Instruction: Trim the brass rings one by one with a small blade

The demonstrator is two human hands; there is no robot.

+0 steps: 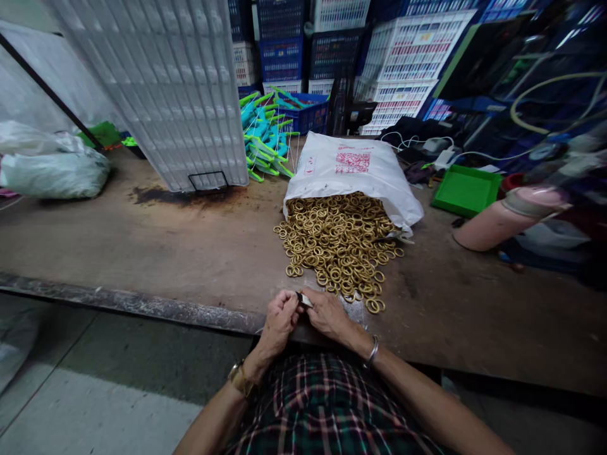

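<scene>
My left hand (279,319) and my right hand (328,314) meet at the near edge of the brown table (156,246), fingers pinched together around a small pale piece (305,299) I cannot name. Just beyond them lies a heap of brass-coloured rings (339,243), spilling from a white sack (348,170) lying on its side. A watch sits on my left wrist and a bangle on my right.
A tall stack of white ribbed trays (175,88) leans at the back left, with teal and green plastic parts (265,136) beside it. A green tray (466,189) and a pink cylinder (507,218) lie at the right. Plastic bags (47,164) sit far left; crates stand behind.
</scene>
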